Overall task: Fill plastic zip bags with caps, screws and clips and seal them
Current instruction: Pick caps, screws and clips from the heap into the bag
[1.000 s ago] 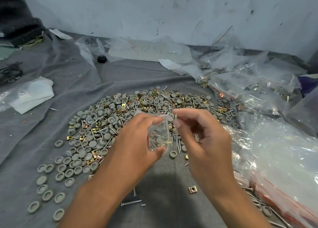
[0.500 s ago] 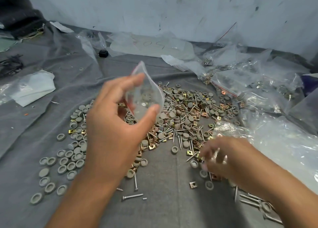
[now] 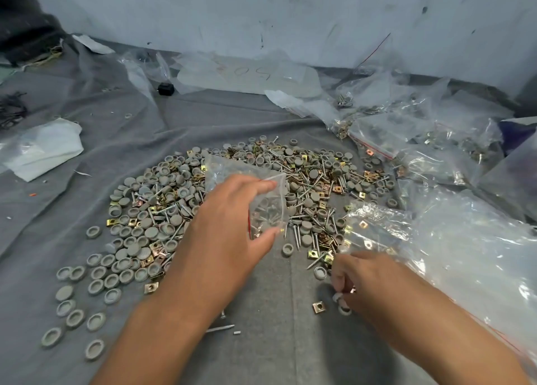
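My left hand (image 3: 232,227) holds a small clear zip bag (image 3: 268,207) between thumb and fingers, above the heap; screws and caps show inside it. A wide heap of grey round caps (image 3: 145,233), brass clips (image 3: 322,239) and steel screws (image 3: 296,233) lies spread on the grey cloth (image 3: 276,341). My right hand (image 3: 357,280) is low at the heap's near right edge, its curled fingers pinching small parts, a grey cap among them. A loose brass clip (image 3: 318,306) lies just left of that hand.
Large clear plastic bags (image 3: 465,254) lie at the right, filled zip bags (image 3: 421,140) behind them. White folded plastic (image 3: 43,149) sits at the left. A black small object (image 3: 166,88) and flat bags (image 3: 247,73) lie near the wall. Loose screws (image 3: 220,328) lie under my left forearm.
Both hands were at the bag a second ago. The right hand left it and dropped to the heap's right edge; the left hand raised the bag, then lowered it to the right.
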`<act>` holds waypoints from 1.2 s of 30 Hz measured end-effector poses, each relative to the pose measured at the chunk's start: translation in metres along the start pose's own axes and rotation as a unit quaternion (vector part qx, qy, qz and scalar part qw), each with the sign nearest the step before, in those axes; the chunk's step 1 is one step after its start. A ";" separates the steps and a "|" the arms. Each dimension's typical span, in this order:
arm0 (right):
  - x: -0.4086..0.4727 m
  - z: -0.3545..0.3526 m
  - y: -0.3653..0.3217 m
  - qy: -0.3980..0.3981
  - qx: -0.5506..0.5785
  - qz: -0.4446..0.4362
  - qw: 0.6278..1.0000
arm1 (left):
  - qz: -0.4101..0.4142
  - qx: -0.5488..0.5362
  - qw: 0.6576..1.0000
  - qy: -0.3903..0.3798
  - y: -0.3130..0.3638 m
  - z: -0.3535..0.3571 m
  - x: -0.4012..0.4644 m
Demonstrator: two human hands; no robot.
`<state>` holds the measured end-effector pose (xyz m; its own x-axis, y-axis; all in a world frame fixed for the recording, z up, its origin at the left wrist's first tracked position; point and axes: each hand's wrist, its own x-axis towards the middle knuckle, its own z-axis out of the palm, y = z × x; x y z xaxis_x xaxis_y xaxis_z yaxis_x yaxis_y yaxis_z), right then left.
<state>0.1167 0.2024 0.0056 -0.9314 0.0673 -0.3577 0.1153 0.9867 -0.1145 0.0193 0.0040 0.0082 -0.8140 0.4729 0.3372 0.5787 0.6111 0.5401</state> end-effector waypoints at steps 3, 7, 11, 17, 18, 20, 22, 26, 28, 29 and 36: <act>-0.004 -0.001 -0.001 -0.022 0.009 -0.003 1.000 | -0.006 0.002 1.000 -0.001 -0.001 0.000 0.000; -0.007 0.005 -0.013 -0.035 -0.012 -0.014 0.999 | -0.013 0.001 1.000 0.001 -0.002 0.000 -0.001; -0.009 0.003 -0.017 -0.029 0.015 -0.011 0.999 | -0.016 0.004 1.000 0.000 -0.003 -0.001 0.000; -0.013 0.000 -0.018 -0.003 0.051 -0.022 0.998 | -0.016 0.005 1.000 -0.003 -0.003 0.000 -0.001; -0.012 0.001 -0.017 -0.009 0.047 -0.031 0.998 | -0.016 0.005 1.000 -0.004 -0.004 0.001 -0.001; -0.010 0.000 -0.016 -0.013 0.045 -0.040 0.998 | -0.017 0.007 1.000 -0.004 -0.004 0.001 -0.002; -0.006 -0.002 -0.014 -0.009 0.059 -0.038 0.998 | -0.016 0.008 1.000 -0.004 -0.004 0.002 -0.002; 0.001 -0.011 -0.014 0.082 0.166 -0.026 0.982 | -0.014 0.010 1.000 -0.007 -0.006 0.002 -0.001; 0.003 -0.012 -0.020 0.242 0.250 -0.060 0.936 | -0.013 0.011 1.000 -0.008 -0.006 0.002 -0.001; 0.005 -0.011 -0.026 0.313 0.267 -0.081 0.908 | -0.012 0.009 1.000 -0.008 -0.005 0.002 -0.001; 0.033 -0.004 -0.053 0.417 0.277 -0.128 0.856 | -0.004 -0.017 1.000 -0.007 0.000 0.002 0.000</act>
<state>0.0788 0.1530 0.0034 -0.8463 0.1705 0.5048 -0.1982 0.7787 -0.5953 0.0192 0.0052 0.0061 -0.8181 0.4765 0.3221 0.5695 0.5931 0.5691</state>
